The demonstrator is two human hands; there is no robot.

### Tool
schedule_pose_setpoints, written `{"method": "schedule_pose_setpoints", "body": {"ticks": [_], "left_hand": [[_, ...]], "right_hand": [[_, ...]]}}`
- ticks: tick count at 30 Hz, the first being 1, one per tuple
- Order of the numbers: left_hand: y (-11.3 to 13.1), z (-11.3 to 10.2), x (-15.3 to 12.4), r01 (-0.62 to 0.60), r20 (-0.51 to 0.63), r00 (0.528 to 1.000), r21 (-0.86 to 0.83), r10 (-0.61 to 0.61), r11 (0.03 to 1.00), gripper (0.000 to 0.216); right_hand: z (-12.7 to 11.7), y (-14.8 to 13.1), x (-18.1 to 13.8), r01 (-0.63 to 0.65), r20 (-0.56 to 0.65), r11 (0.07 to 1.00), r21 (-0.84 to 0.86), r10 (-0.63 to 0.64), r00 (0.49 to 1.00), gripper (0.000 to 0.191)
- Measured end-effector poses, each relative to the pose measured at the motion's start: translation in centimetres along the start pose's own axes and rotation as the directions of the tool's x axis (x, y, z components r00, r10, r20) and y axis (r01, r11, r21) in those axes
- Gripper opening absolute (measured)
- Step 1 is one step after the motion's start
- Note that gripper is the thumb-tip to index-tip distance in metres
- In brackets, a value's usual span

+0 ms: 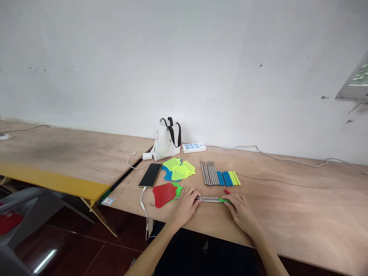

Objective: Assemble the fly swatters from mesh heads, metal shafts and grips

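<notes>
Near the table's front edge, my left hand [187,206] is closed over silver metal rods [211,199] that lie sideways. My right hand [240,212] is closed around a green handle [223,200] at the rods' right end. A red handle [227,191] shows just beyond my right fingers, partly hidden. Left of my left hand lie a red fly swatter head [163,194] and a green one [178,188], partly under the red. Further back are yellow mesh heads [182,171] on top of blue ones [167,174].
A row of metal rods [209,173] lies beside blue handles [224,178] and yellow handles [234,178]. A phone [150,175] with a cable is at left. Behind stand a white bag [163,142] and a power strip [194,147]. Another table [71,153] adjoins at left.
</notes>
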State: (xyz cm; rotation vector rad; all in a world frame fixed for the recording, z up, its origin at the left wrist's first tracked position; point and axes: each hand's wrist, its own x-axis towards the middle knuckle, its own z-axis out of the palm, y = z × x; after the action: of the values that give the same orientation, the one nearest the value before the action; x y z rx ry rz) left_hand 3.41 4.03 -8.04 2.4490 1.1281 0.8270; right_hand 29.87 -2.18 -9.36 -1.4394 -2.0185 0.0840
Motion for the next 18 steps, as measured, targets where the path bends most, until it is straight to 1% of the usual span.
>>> {"method": "schedule_pose_setpoints", "body": {"ticks": [4, 9, 13, 18], "left_hand": [[-0.01, 0.0, 0.02, -0.002, 0.005, 1.0, -0.003, 0.002, 1.0, 0.015], [0.0, -0.03, 0.04, -0.001, 0.01, 1.0, -0.005, 0.002, 1.0, 0.015], [0.17, -0.21, 0.08, -0.004, 0.023, 1.0, -0.02, 0.005, 1.0, 0.015], [0.4, -0.39, 0.09, -0.007, 0.002, 1.0, -0.025, 0.007, 1.0, 0.015]], "right_hand": [[-0.08, -0.07, -0.02, 0.02, 0.013, 1.0, -0.009, -0.02, 1.0, 0.029], [-0.12, -0.2, -0.02, 0.028, -0.022, 0.999, -0.042, -0.029, 0.999, 0.031], [-0.22, -0.29, 0.05, 0.043, -0.026, 0.998, -0.049, -0.044, 0.999, 0.029], [-0.35, -0.55, 0.15, 0.059, -0.009, 0.998, -0.029, -0.06, 0.998, 0.032]]}}
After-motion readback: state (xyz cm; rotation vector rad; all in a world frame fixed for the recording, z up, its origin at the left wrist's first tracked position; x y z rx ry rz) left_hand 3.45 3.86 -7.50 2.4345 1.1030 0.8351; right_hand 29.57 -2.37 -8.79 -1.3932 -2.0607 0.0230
